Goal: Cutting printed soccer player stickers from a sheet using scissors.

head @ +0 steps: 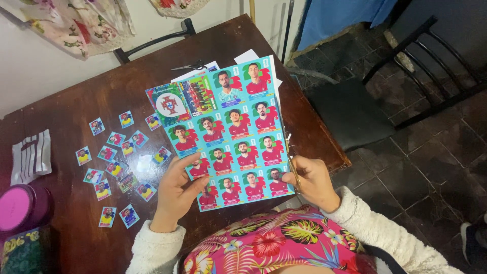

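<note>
Sticker sheet held over the near edge of the counter, loose stickers to its left.

The sticker sheet (231, 134) is up between the hands: left hand (175, 195) at its lower left corner, right hand (312, 182) at its lower right edge with scissors (293, 170) along that edge. Cut stickers (119, 162) lie scattered on the counter (76, 86) left of the sheet. Further left lies a folded paper (31, 157), and a jar (23, 208) stands nearer, at the left edge. Behind the sheet lie papers (248, 56) and a second pair of scissors (190, 66). A chair (406, 86) stands on the floor to the right.
</note>
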